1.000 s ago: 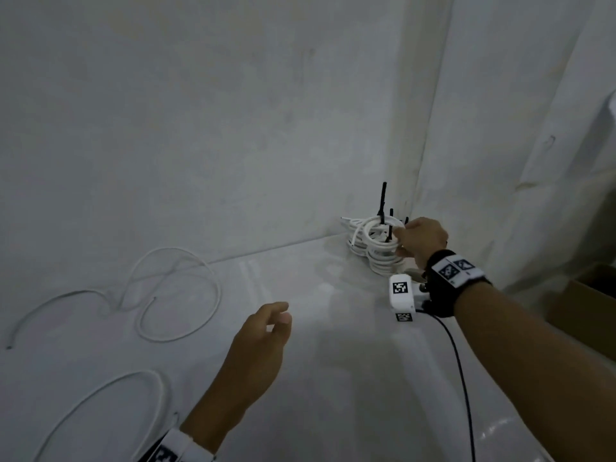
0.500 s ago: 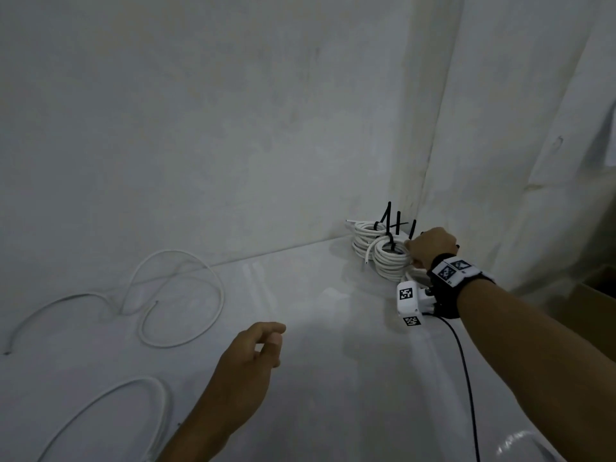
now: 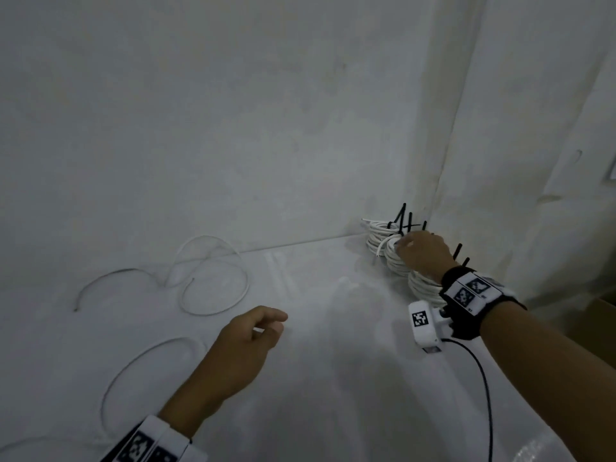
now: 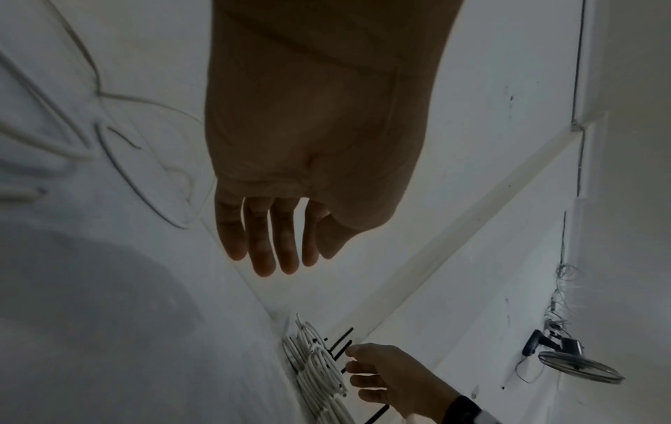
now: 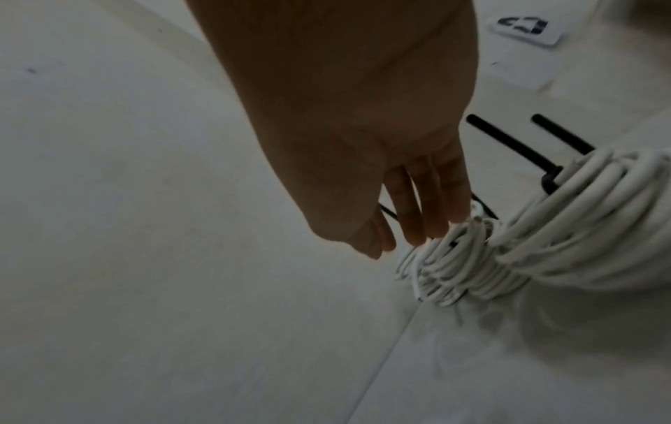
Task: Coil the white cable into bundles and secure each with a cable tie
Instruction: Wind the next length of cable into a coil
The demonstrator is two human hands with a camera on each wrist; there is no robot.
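Loose white cable [image 3: 213,288]: uncoiled loops lying on the far left of the counter [image 3: 333,378], against the wall; a second loose loop [image 3: 140,371] lies nearer the person. Judged to be stock awaiting coiling, set apart from the finished pile so the two do not tangle.

Left hand [image 3: 246,345]: hovers above mid-counter, palm down, fingers [image 4: 265,243] relaxed and nearly straight, holding nothing. Judged idle, free to reach for the next length.

Finished bundles [image 3: 390,251]: several tight white coils stacked in the back right corner where the counter meets the walls, each cinched by a black cable tie [image 3: 400,218] whose untrimmed tail sticks up. The corner likely keeps the stack from rolling.

Right hand [image 3: 423,258]: stretched out to the stack, fingers [image 5: 435,206] straight and together, tips touching the top of one coil, gripping nothing. Judged to be seating or letting go of a bundle just added to the row.

Wrist camera [image 3: 423,328]: white unit with black lead, strapped to the right forearm.
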